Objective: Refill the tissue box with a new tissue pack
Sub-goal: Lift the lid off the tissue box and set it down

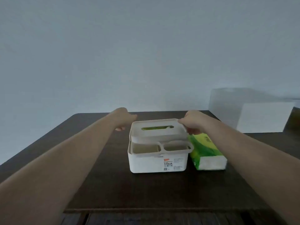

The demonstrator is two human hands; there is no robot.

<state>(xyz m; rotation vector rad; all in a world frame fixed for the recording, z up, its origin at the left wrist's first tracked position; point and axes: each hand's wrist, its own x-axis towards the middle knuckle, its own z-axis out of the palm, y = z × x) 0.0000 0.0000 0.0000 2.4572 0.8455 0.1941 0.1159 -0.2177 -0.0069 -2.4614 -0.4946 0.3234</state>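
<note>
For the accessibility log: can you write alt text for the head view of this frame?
A person's right hand grips the far right corner of the white tissue box's lid, while the left hand reaches beside its far left corner. A green tissue pack lies right of the box on a dark table.

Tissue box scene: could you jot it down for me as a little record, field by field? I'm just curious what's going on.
Setting: dark wooden table against a pale wall
Tissue box: white, with two small open compartments at the front
Lid: on the box's rear part, green showing through its slot
New tissue pack: green wrapper, lying on the table right of the box
Right hand: gripping the lid's right end
Left hand: at the box's far left side, grip hidden
Stage: the new pack is not yet inside
</note>
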